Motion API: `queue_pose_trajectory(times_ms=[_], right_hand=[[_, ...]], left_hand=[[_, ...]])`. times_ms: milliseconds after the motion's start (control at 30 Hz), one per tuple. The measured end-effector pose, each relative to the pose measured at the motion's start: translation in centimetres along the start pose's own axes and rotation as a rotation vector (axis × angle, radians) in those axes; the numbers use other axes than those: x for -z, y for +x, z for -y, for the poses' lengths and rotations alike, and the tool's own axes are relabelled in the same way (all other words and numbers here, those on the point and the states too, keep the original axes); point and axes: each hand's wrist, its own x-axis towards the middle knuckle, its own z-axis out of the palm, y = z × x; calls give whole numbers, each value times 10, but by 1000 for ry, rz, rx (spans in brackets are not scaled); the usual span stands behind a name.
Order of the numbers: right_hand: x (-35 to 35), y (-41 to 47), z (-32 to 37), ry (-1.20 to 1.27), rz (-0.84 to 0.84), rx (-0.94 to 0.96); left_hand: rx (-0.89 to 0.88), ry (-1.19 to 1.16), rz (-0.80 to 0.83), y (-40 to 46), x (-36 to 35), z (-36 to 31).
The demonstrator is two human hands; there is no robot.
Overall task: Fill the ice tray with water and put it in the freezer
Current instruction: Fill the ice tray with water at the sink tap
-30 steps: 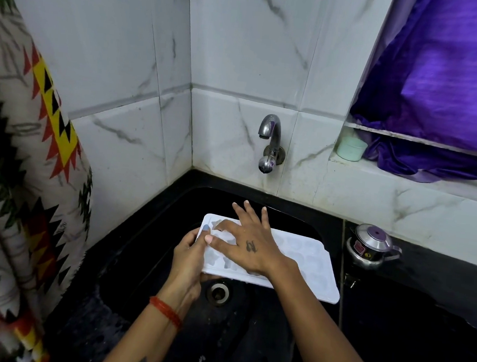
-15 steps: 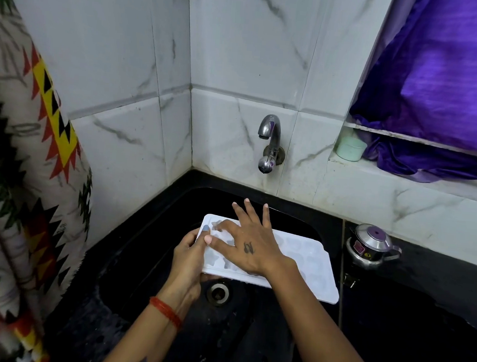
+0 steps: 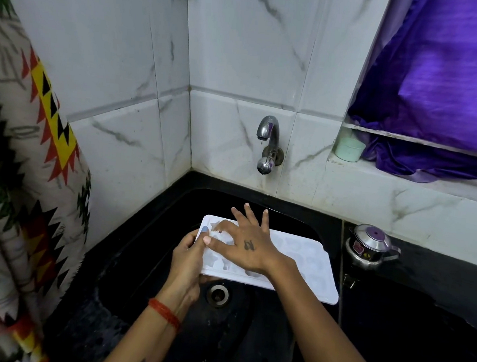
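A: Where's the ice tray [image 3: 296, 261]?
B: Over the black sink [image 3: 247, 326], below the tap [image 3: 268, 143] — the left hand [image 3: 187, 258] grasps its left end, thumb on the rim.
A: And the other?
B: The right hand [image 3: 250, 247] lies flat on top; fingers spread, released, grasping nothing.

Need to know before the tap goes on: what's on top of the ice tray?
The right hand lies spread over the ice tray's left half, hiding those moulds. The left hand grips its left edge. The right half's moulds show; water in them cannot be told.
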Motion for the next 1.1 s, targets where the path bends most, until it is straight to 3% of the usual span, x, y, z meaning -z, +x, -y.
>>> queue_pose_trajectory(times_ms=[200, 400, 867, 1100], right_hand=[[-3, -6, -2, -144, -146, 94], [1, -18, -15, -109, -349, 147], [-10, -77, -78, -67, -784, -184], [-22, -84, -90, -81, -749, -276]], left_hand=[[0, -5, -5, 0, -1, 1], [13, 5, -38, -2, -1, 1], [13, 8, -102, -4, 6, -6], [12, -2, -132, 1, 10, -5]])
